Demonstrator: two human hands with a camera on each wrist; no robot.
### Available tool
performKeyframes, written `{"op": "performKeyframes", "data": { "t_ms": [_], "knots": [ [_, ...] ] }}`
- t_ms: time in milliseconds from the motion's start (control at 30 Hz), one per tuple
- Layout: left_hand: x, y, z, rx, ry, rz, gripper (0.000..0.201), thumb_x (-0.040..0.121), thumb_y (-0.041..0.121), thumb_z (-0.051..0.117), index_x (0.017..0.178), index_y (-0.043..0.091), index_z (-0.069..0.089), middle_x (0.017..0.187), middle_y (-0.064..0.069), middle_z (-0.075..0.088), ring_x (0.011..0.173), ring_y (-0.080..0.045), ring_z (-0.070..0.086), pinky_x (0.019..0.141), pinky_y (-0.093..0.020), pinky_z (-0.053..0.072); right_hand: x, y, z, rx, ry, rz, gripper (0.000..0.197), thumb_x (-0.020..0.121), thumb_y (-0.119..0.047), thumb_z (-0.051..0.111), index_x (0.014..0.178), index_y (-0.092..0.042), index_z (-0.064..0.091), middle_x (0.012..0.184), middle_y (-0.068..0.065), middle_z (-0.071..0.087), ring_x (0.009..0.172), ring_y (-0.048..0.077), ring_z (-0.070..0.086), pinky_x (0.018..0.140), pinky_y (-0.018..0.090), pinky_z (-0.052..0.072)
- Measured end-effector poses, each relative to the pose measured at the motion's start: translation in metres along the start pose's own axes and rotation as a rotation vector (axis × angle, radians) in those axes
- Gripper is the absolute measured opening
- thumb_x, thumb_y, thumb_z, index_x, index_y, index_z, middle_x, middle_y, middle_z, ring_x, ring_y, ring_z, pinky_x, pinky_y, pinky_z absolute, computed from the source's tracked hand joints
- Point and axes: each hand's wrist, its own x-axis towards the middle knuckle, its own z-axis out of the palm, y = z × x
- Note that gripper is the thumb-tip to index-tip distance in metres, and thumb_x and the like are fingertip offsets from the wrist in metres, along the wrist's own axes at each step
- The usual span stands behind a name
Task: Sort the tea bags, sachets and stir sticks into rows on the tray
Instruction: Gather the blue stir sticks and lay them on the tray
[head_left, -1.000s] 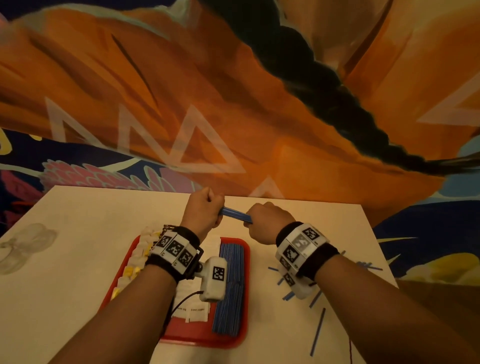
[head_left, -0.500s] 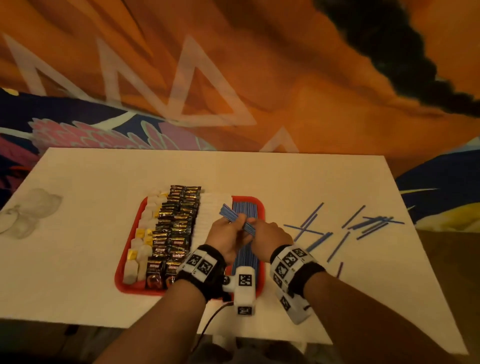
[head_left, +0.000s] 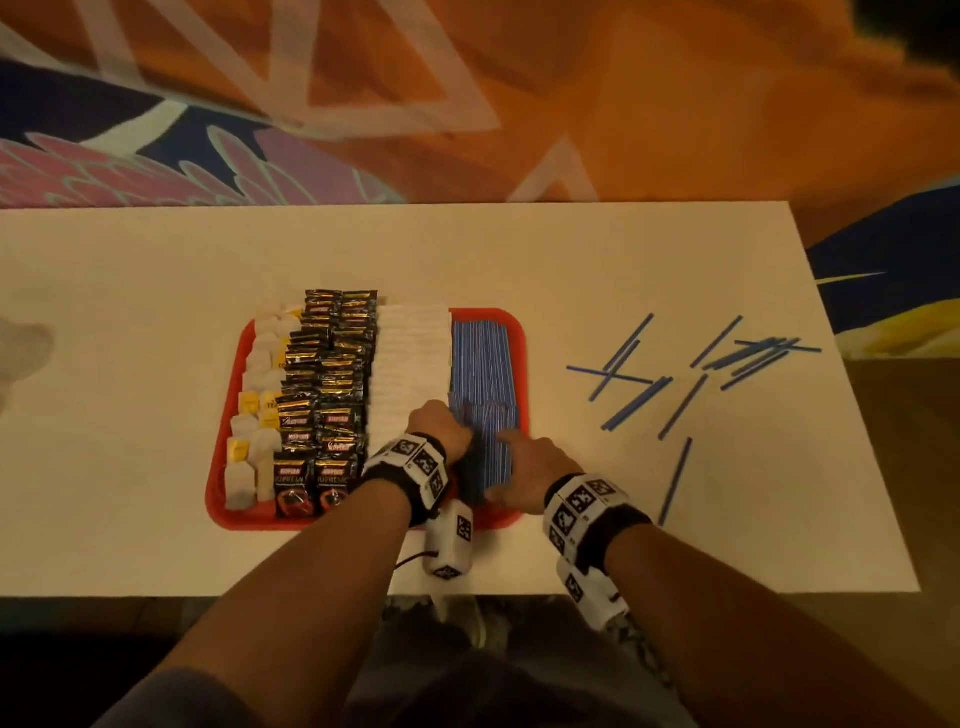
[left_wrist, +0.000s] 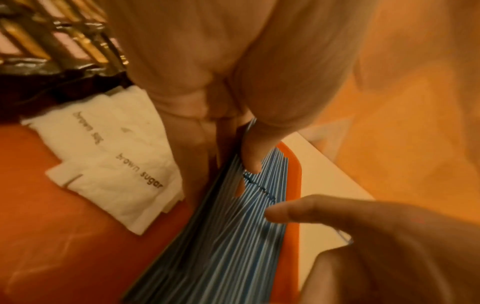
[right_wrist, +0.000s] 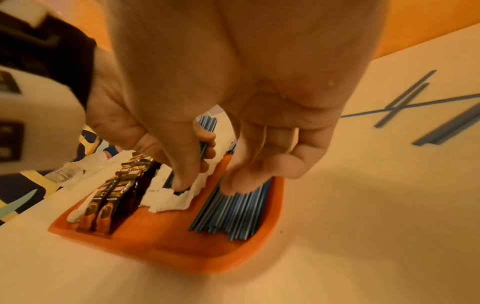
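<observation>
Meanwhile loose sticks (head_left: 670, 374) scattered right of tray (head_left: 514, 322); left hand (head_left: 439, 423) grip pinching sticks, right hand (head_left: 530, 467) fingers pressing stick row (head_left: 480, 364)

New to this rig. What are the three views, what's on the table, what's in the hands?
No robot here: a person wears one camera on the head and one on each wrist. The head view looks down at a white table with a red tray. On the tray lie rows of tea bags, black coffee sachets, white brown sugar sachets and blue stir sticks. More loose stir sticks lie on the table to the right. The left hand grips a small bundle of sticks; the right hand presses fingertips on the stick row.
</observation>
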Motion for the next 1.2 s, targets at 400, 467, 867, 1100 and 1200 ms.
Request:
{"op": "performKeyframes", "data": {
  "t_ms": [400, 467, 867, 1100, 1200],
  "knots": [
    [0.0, 0.002, 0.017, 0.287, 0.036, 0.071, 0.043, 0.089, 0.029, 0.073, 0.122, 0.005, 0.059, 0.118, -0.015, 0.065, 0.107, -0.032, 0.064, 0.087, -0.036, 0.054, 0.012, 0.021, 0.014, 0.032, 0.063, 0.036, 0.047, 0.083, -0.028, 0.072, 0.121, -0.028, 0.043, 0.104, 0.001, 0.06, 0.088, 0.022, 0.063, 0.074, 0.034, 0.054],
    [-0.001, -0.001, 0.018, 0.301, 0.056, 0.075, 0.045, 0.088, 0.03, 0.074, 0.122, 0.006, 0.058, 0.118, -0.016, 0.065, 0.107, -0.033, 0.064, 0.088, -0.037, 0.054, 0.014, 0.022, 0.015, 0.049, 0.098, 0.013, 0.042, 0.083, -0.024, 0.071, 0.118, -0.026, 0.046, 0.106, 0.0, 0.06, 0.09, 0.02, 0.061, 0.076, 0.034, 0.054],
    [-0.014, -0.017, 0.028, 0.439, 0.07, 0.147, 0.021, 0.095, 0.019, 0.061, 0.113, 0.011, 0.061, 0.116, -0.014, 0.062, 0.105, -0.033, 0.062, 0.083, -0.039, 0.052, 0.019, 0.031, 0.022, -0.069, 0.186, -0.203, 0.046, 0.087, -0.017, 0.064, 0.132, -0.02, 0.053, 0.134, -0.004, 0.044, 0.122, 0.017, 0.039, 0.1, 0.034, 0.044],
    [-0.018, 0.034, 0.046, 0.401, 0.103, 0.466, 0.014, 0.096, 0.016, 0.056, 0.101, 0.008, 0.067, 0.104, -0.012, 0.068, 0.097, -0.03, 0.064, 0.082, -0.036, 0.053, 0.007, 0.093, 0.0, 0.132, 0.305, -0.035, 0.027, 0.089, -0.017, 0.061, 0.116, -0.018, 0.058, 0.114, 0.003, 0.057, 0.113, 0.022, 0.052, 0.096, 0.032, 0.044],
    [-0.013, 0.064, 0.061, 0.41, 0.042, 0.564, 0.03, 0.096, 0.015, 0.054, 0.125, 0.011, 0.06, 0.122, -0.01, 0.061, 0.112, -0.03, 0.059, 0.093, -0.038, 0.049, -0.006, 0.134, -0.009, 0.151, 0.307, 0.087, 0.022, 0.091, -0.014, 0.058, 0.112, -0.019, 0.056, 0.117, 0.003, 0.056, 0.111, 0.022, 0.053, 0.095, 0.032, 0.045]
  ]
}}
